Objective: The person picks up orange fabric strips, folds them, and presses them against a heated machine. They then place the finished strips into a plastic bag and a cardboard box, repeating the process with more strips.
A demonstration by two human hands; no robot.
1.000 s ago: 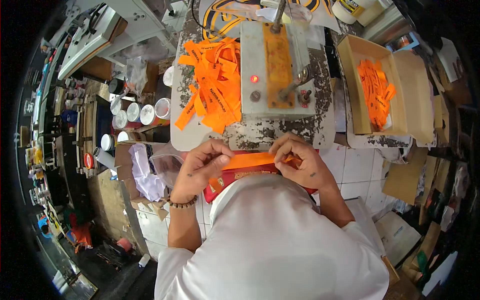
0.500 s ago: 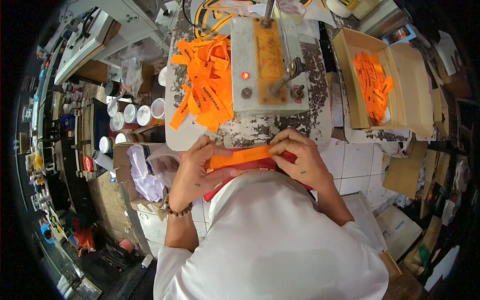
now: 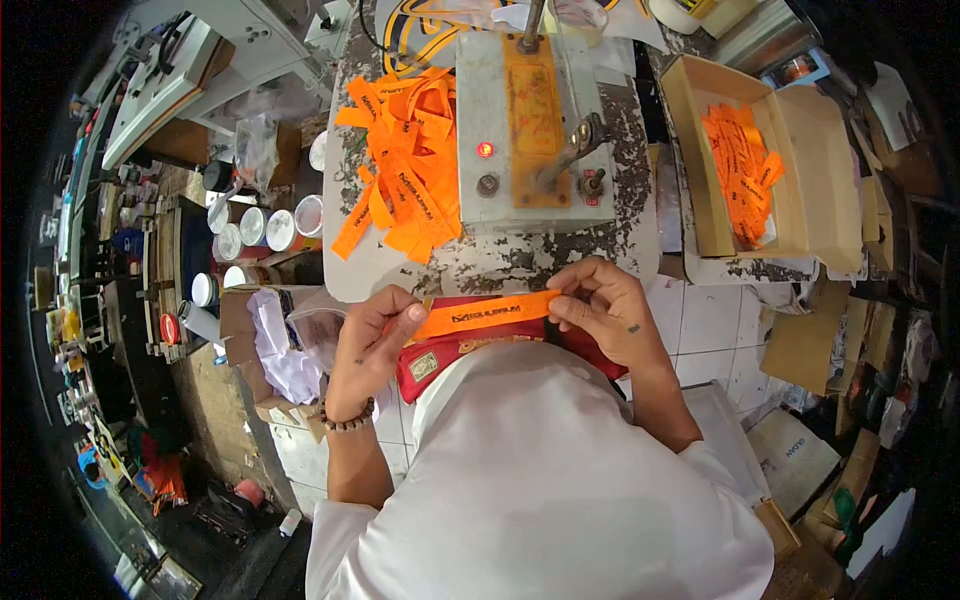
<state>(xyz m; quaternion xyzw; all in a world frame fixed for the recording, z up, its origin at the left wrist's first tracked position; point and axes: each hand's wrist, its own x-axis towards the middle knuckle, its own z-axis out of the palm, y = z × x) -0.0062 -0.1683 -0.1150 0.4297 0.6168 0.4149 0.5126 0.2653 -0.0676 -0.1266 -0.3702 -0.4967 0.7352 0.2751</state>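
Note:
An orange printed ribbon strip [image 3: 487,315] is stretched out above my lap, its dark lettering facing up. My left hand [image 3: 377,345] pinches its left end between thumb and fingers. At the other end, my right hand [image 3: 605,308] grips it the same way. Just beyond my hands stands a grey metal machine [image 3: 485,208] with a lit red lamp, a knob, a switch and a metal lever. A heap of similar orange strips [image 3: 410,190] lies left of the machine on the worn table [image 3: 360,285].
To the right, an open cardboard box [image 3: 690,160] holds more orange strips. White tubs [image 3: 282,228] stand left of the table, above a carton [image 3: 235,325] with crumpled white material. A flat box [image 3: 795,450] rests on the tiled floor at lower right.
The strip has been turned so its printed side now shows. My left hand has shifted slightly left, and its thumb now presses on the strip's end.

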